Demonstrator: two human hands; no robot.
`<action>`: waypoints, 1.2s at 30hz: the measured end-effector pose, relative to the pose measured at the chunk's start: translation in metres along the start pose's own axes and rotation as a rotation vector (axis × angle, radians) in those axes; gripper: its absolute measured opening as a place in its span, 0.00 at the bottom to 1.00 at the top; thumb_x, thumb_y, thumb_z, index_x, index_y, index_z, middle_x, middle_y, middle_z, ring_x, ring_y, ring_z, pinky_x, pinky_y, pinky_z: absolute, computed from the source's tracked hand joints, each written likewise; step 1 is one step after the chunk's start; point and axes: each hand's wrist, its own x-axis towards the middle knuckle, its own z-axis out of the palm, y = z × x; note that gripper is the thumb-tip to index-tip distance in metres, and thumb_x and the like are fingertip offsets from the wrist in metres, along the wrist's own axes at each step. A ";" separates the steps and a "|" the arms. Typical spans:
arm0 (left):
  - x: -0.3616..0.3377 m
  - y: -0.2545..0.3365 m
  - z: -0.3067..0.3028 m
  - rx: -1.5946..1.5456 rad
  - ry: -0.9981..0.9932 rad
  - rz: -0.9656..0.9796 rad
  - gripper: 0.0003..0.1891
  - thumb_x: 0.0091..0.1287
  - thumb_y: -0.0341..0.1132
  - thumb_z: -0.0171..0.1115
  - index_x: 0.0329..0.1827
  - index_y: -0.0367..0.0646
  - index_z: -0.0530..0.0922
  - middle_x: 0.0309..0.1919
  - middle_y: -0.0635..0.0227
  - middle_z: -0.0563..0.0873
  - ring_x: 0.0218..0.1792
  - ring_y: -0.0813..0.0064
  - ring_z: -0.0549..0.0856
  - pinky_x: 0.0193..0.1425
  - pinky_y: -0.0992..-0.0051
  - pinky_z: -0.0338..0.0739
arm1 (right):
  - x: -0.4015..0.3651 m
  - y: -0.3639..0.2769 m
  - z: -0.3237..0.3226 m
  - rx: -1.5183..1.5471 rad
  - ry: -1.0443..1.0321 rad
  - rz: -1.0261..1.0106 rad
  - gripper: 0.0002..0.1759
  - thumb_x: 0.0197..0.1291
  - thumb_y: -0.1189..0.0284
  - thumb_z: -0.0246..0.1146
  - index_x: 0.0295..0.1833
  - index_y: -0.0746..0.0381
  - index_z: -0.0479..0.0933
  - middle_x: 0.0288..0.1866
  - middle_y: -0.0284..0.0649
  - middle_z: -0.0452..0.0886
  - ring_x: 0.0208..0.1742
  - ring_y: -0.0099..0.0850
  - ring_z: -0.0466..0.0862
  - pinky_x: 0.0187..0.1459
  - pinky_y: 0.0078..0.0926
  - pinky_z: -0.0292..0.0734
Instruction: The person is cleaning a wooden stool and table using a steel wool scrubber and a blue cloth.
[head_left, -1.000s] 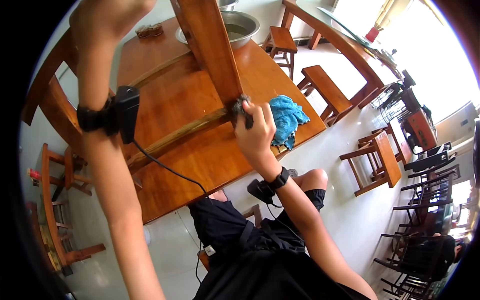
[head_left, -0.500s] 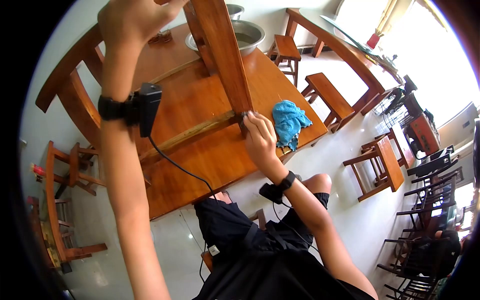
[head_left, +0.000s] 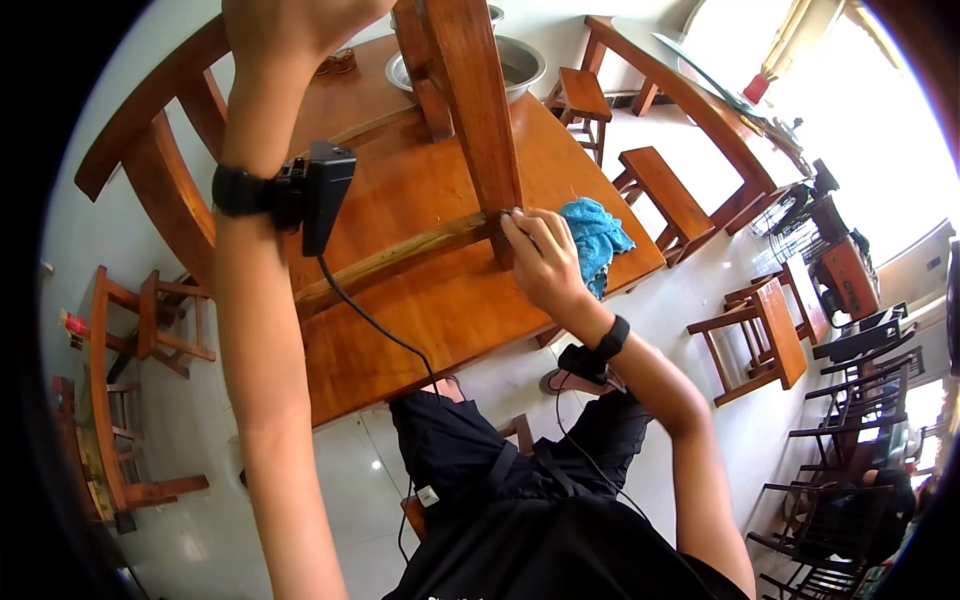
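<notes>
A brown wooden stool (head_left: 478, 120), its top cut off by the frame, stands on a wooden table (head_left: 380, 355). My right hand (head_left: 545, 262) is closed in a pinch against the lower end of its near leg, beside the joint with a paler crossbar (head_left: 400, 262). Whatever the fingertips hold there is hidden. My left hand (head_left: 300, 25) is at the top edge, close to the stool's upper part; its fingers are mostly out of view. Just beyond my right hand, a crumpled blue cloth (head_left: 597, 238) lies at the table's edge.
Metal basins (head_left: 522, 68) stand at the table's far side. Small wooden stools (head_left: 765, 335) and a bench (head_left: 665, 195) are on the right. A chair back (head_left: 165, 170) rises at the left. Cables (head_left: 380, 335) hang from the devices on both wrists.
My right hand has shifted slightly on the leg, and the dark grey bit seen at its fingertips is now hidden. The view has moved a little; my right knee has swung inward.
</notes>
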 end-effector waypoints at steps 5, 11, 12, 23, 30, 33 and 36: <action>-0.002 -0.004 0.005 -0.003 0.068 0.058 0.46 0.65 0.84 0.53 0.17 0.44 0.80 0.10 0.66 0.76 0.13 0.71 0.75 0.19 0.67 0.66 | 0.059 0.010 -0.005 0.098 0.025 -0.160 0.23 0.50 0.80 0.69 0.56 0.72 0.84 0.52 0.49 0.82 0.54 0.47 0.84 0.57 0.43 0.83; -0.003 -0.007 0.011 0.053 0.057 0.056 0.45 0.65 0.84 0.52 0.16 0.46 0.79 0.10 0.69 0.75 0.13 0.75 0.72 0.19 0.70 0.63 | -0.030 0.015 -0.003 0.075 -0.126 -0.244 0.24 0.49 0.81 0.69 0.56 0.74 0.83 0.51 0.50 0.83 0.52 0.47 0.85 0.57 0.44 0.84; -0.002 -0.004 0.008 0.101 -0.007 0.011 0.44 0.65 0.83 0.54 0.17 0.46 0.81 0.10 0.67 0.77 0.13 0.72 0.75 0.20 0.68 0.67 | -0.022 0.017 -0.005 0.064 -0.175 -0.290 0.24 0.48 0.82 0.69 0.55 0.74 0.83 0.50 0.49 0.83 0.50 0.46 0.85 0.56 0.43 0.84; -0.001 -0.002 0.007 0.034 0.104 0.034 0.43 0.64 0.80 0.59 0.17 0.42 0.81 0.11 0.59 0.79 0.14 0.64 0.80 0.22 0.63 0.73 | -0.027 0.016 0.005 0.131 -0.149 -0.244 0.16 0.50 0.83 0.68 0.48 0.70 0.83 0.41 0.44 0.78 0.41 0.41 0.80 0.46 0.40 0.80; -0.003 -0.006 0.011 0.004 0.148 0.073 0.44 0.63 0.81 0.58 0.15 0.43 0.79 0.09 0.63 0.76 0.12 0.68 0.77 0.20 0.64 0.70 | 0.014 0.016 -0.005 0.092 -0.058 -0.144 0.13 0.54 0.83 0.68 0.47 0.71 0.83 0.38 0.43 0.77 0.39 0.41 0.80 0.44 0.39 0.80; -0.001 -0.005 0.011 0.053 0.133 0.062 0.44 0.63 0.81 0.58 0.14 0.44 0.78 0.09 0.65 0.75 0.12 0.70 0.76 0.20 0.65 0.69 | -0.011 0.017 -0.001 0.067 -0.113 -0.252 0.12 0.54 0.84 0.69 0.46 0.71 0.83 0.38 0.42 0.77 0.39 0.40 0.80 0.43 0.37 0.80; -0.002 -0.003 0.009 0.050 0.052 -0.003 0.44 0.63 0.82 0.57 0.14 0.45 0.77 0.09 0.67 0.74 0.12 0.71 0.75 0.20 0.65 0.68 | -0.014 0.016 -0.002 0.066 -0.175 -0.333 0.10 0.55 0.83 0.70 0.44 0.70 0.83 0.38 0.42 0.76 0.39 0.39 0.80 0.45 0.37 0.80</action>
